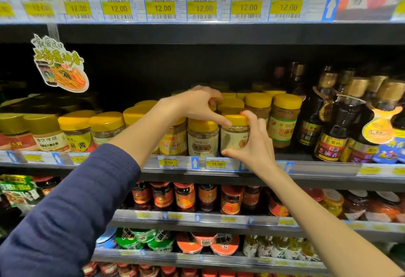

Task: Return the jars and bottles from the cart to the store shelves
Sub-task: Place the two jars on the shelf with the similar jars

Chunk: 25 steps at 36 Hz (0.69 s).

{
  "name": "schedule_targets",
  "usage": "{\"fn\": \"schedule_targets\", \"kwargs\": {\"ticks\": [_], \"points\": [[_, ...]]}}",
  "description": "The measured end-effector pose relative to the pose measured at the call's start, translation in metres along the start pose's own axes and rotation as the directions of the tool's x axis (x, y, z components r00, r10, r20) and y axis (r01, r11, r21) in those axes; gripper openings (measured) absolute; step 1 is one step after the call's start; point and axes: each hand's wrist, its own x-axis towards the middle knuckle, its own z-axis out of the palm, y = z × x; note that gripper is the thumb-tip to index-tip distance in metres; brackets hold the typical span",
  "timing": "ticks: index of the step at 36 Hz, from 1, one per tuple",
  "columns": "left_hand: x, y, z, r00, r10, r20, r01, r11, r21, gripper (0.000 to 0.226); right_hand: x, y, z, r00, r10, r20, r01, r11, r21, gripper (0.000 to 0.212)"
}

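A clear jar with a yellow lid (234, 138) stands at the front edge of the middle shelf (324, 168), in a row of similar jars. My right hand (252, 145) grips it from the right, thumb under its base and index finger on the lid. My left hand (197, 105) reaches in from the left. Its thumb touches the same jar's lid, and its fingers curl over the yellow lids just behind. The cart is out of view.
More yellow-lidded jars (75, 132) fill the shelf to the left, and dark sauce bottles (337, 123) stand close on the right. A paper promo sign (59, 64) hangs at upper left. Red-labelled jars (185, 197) line the shelf below, with bowl noodles (140, 239) under them.
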Motion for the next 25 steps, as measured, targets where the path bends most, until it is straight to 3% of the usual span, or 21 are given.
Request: {"fn": "schedule_targets", "kwargs": {"ticks": [5, 10, 17, 21, 25], "points": [[0.015, 0.016, 0.004, 0.995, -0.013, 0.102, 0.022, 0.996, -0.082, 0.092, -0.002, 0.000, 0.005, 1.000, 0.024, -0.019, -0.024, 1.000, 0.012, 0.118], [0.028, 0.034, 0.006, 0.989, -0.026, 0.147, 0.032, 0.999, -0.038, 0.099, -0.004, -0.002, 0.003, 0.999, 0.046, -0.027, -0.045, 0.999, 0.021, 0.127], [0.034, 0.040, 0.002, 0.989, -0.034, 0.147, 0.036, 0.999, -0.010, 0.085, -0.005, 0.000, -0.002, 0.999, 0.047, 0.021, -0.047, 0.999, 0.018, 0.131], [0.032, 0.037, 0.002, 0.991, -0.003, 0.137, 0.007, 0.999, -0.033, 0.083, -0.005, 0.011, -0.011, 0.996, 0.018, 0.087, -0.037, 0.975, 0.219, 0.131], [0.031, 0.036, 0.004, 0.990, 0.021, 0.142, -0.014, 0.999, -0.045, 0.081, -0.008, 0.025, -0.023, 0.984, 0.022, 0.178, -0.075, 0.954, 0.291, 0.125]]}}
